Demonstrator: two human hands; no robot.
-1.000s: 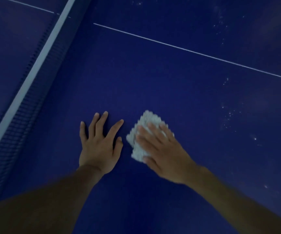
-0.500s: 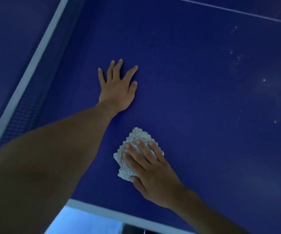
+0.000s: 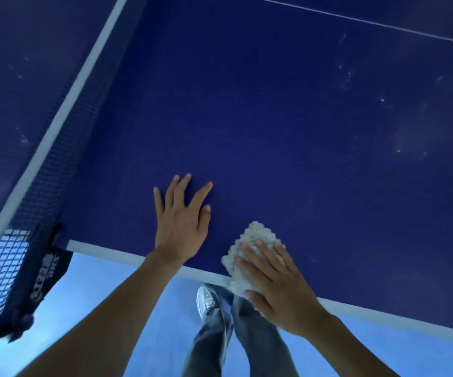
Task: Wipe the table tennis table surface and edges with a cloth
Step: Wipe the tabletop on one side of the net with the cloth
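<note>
A: Where is the cloth (image 3: 249,240) now?

B: At the near side of the table (image 3: 274,118), bunched under the right hand (image 3: 277,289). Its lower end lies across the white edge line (image 3: 111,254) and reaches the rim. The fingers lie straight and slightly apart on top of it, pressing it down, not curled round it.

A: So this stroke seems to be ending at the edge. How should it be done well?

B: I would keep the palm flat so the whole pad stays in contact. Then carry the cloth right over the rim so the dust drops off, not piles up along the line. For the edge itself, a fold of cloth wrapped over the rim would probably clean better than a flat pass.

A: And the left hand (image 3: 181,224)?

B: It rests flat on the blue top just beside the cloth, fingers spread, holding nothing. It looks like a brace for leaning in. I would lift it before wiping there.

A: What is left to do?

B: Pale specks (image 3: 347,74) show well to the right, and a few beyond the net (image 3: 43,186), so I judge much of the top still needs wiping.

A: Any bucket, bowl or spray bottle?

B: No container is in view. Below the table there is only the floor (image 3: 105,289) and the person's shoe (image 3: 206,297).
</note>
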